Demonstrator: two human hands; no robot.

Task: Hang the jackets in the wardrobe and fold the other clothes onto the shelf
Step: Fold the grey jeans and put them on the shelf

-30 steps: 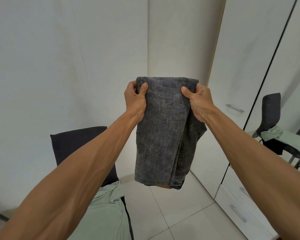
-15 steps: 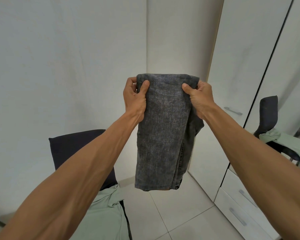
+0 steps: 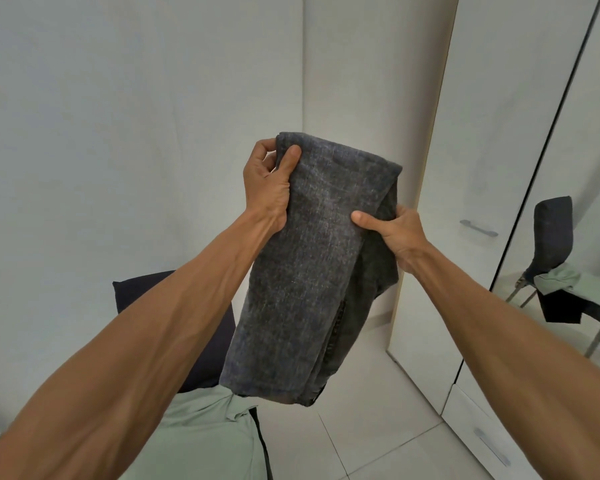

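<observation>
Grey denim jeans (image 3: 302,271), folded into a long thick pad, hang in the air between both raised arms, tilted with the top fold higher on the left. The left hand (image 3: 267,181) clasps the upper left corner, thumb pressed on the near face and fingers curled behind. The right hand (image 3: 395,233) grasps the right edge lower down, thumb lying across the cloth. The jeans are just left of the closed white wardrobe (image 3: 482,168), above the tiled floor (image 3: 361,445). Near left, a pale green garment (image 3: 205,438) lies on a dark chair (image 3: 132,296). At far right, a mirror (image 3: 589,188) reflects that chair.
</observation>
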